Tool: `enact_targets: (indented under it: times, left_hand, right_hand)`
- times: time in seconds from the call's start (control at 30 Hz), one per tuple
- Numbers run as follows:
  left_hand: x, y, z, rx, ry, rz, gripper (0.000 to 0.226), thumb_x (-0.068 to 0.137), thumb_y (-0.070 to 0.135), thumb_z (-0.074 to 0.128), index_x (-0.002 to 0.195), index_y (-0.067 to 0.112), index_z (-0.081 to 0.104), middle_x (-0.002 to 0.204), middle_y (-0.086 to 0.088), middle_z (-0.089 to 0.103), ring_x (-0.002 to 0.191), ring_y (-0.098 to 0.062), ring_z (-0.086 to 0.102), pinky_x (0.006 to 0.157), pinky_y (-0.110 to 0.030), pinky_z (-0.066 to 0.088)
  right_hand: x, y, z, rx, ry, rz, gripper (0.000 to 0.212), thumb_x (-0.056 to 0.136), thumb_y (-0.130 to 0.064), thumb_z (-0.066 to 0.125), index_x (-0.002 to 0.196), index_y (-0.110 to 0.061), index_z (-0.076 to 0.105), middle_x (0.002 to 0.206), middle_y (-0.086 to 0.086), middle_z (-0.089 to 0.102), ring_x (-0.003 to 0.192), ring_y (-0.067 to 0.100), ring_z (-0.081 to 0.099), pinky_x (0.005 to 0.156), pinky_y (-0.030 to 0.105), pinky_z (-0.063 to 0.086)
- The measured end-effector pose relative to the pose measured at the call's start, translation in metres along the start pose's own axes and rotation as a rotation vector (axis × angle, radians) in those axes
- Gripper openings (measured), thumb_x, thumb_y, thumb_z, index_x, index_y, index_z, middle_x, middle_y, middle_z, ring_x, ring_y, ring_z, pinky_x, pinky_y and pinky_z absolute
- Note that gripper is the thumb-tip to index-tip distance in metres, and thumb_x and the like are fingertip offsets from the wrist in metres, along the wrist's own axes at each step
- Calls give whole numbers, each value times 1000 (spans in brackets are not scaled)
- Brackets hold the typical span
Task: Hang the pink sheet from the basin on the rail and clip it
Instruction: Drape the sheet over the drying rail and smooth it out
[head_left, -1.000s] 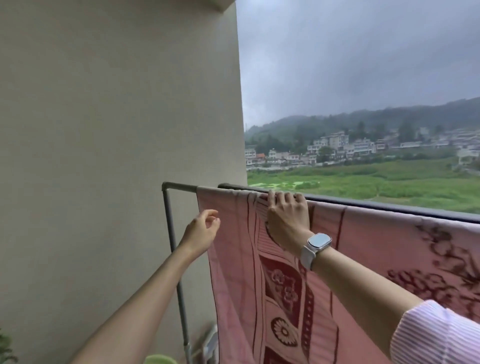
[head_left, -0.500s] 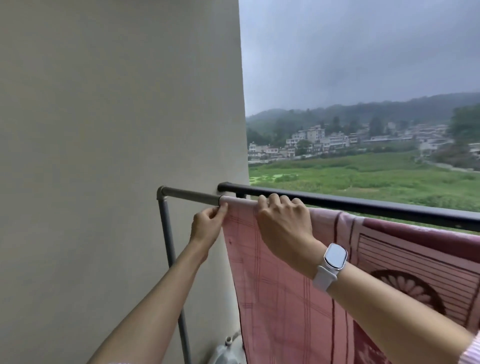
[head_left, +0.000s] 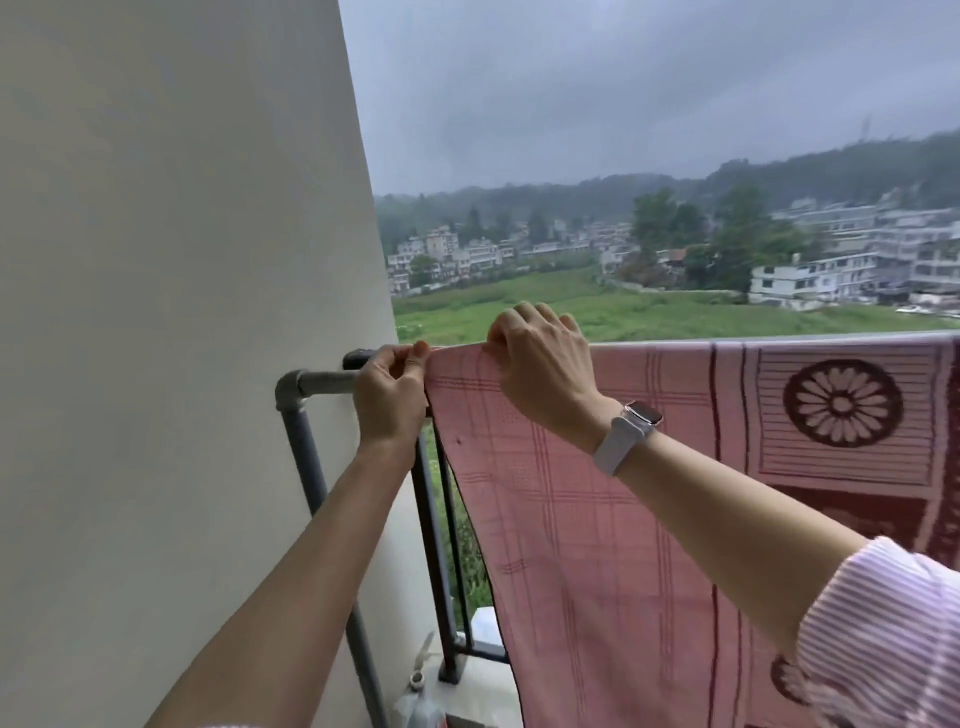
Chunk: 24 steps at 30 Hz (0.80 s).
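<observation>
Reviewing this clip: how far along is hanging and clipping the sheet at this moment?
Done: the sheet is already draped over the rail. In hand: the left hand pinches its corner at the rail, and the right hand grips the top edge beside it. Left: clipping; no clip shows on the sheet or in either hand.

We note the sheet (head_left: 597, 519): pink with fine dark-red checks, maroon borders, a maroon flower roundel. Rail pipe (head_left: 322, 383): grey. Railing post (head_left: 431, 530): black. Watch strap (head_left: 618, 447): pale grey. Sleeve (head_left: 883, 639): white with thin pink stripes. Wall (head_left: 156, 312): off-white.
</observation>
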<state>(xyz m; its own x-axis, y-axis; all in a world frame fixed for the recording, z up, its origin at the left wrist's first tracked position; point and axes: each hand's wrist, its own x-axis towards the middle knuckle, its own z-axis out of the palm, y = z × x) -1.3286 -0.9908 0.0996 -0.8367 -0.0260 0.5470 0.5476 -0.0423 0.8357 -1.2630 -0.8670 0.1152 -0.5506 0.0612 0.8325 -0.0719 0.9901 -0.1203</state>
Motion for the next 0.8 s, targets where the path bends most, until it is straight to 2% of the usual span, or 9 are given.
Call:
enact_targets:
  times: [0.13, 0.23, 0.33, 0.43, 0.5, 0.57, 0.63, 0.7, 0.8]
  left_hand:
    - [23, -15, -34, -58, 177, -54, 20, 90, 24, 55, 70, 20, 57, 67, 5, 54, 59, -5, 47, 50, -13, 40]
    - [26, -41, -54, -51, 225, -108, 19, 91, 20, 53, 86, 5, 64, 76, -3, 58, 69, -13, 50, 62, -23, 40]
    - [26, -51, -60, -63, 100, -151, 20, 92, 17, 50, 93, 1, 62, 82, -7, 57, 79, -18, 49, 66, -27, 43]
    - [32, -42, -58, -171, -98, -306, 18, 91, 22, 53, 81, 10, 63, 79, -4, 60, 78, -18, 55, 72, -32, 49]
    - [35, -40, -57, -174, -189, -350, 23, 87, 32, 58, 72, 14, 63, 74, -3, 61, 71, -17, 57, 70, -31, 48]
    - [40, -41, -54, -104, -157, -305, 26, 84, 33, 62, 65, 14, 62, 67, -1, 60, 65, -17, 55, 66, -31, 46]
    - [47, -43, -54, 35, -54, -167, 25, 85, 27, 61, 64, 13, 61, 66, 0, 59, 66, -18, 53, 66, -29, 43]
    - [52, -44, -57, 147, 26, -38, 24, 87, 23, 59, 66, 12, 59, 67, -3, 59, 67, -19, 51, 68, -28, 41]
    - [57, -50, -68, 237, 119, 28, 23, 88, 24, 57, 70, 11, 59, 74, -10, 64, 70, -22, 54, 67, -26, 39]
  right_hand:
    - [15, -49, 24, 16, -1, -25, 15, 90, -16, 48, 94, -9, 60, 100, 8, 61, 96, 25, 52, 83, 35, 37]
    - [7, -66, 42, -31, -78, -100, 18, 88, -10, 49, 102, -11, 61, 103, 9, 59, 98, 26, 50, 81, 35, 37]
    - [-2, -55, 43, -78, -89, -54, 25, 89, -20, 51, 112, -13, 57, 110, 8, 56, 103, 26, 48, 84, 40, 37]
    - [-3, -37, 36, -131, -109, 47, 29, 89, -28, 51, 113, -14, 56, 113, 7, 55, 106, 26, 46, 88, 41, 34]
    - [0, -31, 34, -136, -138, 79, 24, 89, -28, 51, 107, -14, 60, 110, 7, 56, 105, 26, 45, 87, 40, 33]
    - [6, -32, 35, -103, -157, 98, 17, 88, -24, 53, 97, -13, 63, 105, 6, 57, 103, 26, 46, 85, 39, 33]
    - [12, -35, 36, -58, -155, 131, 12, 86, -20, 54, 89, -12, 63, 100, 6, 60, 100, 25, 48, 84, 38, 34]
    - [16, -41, 40, -65, -149, 125, 13, 86, -18, 52, 87, -9, 62, 97, 8, 62, 97, 26, 50, 84, 37, 34]
    - [18, -56, 50, -109, -128, 71, 14, 88, -15, 48, 89, -6, 59, 97, 11, 62, 95, 27, 51, 82, 36, 35]
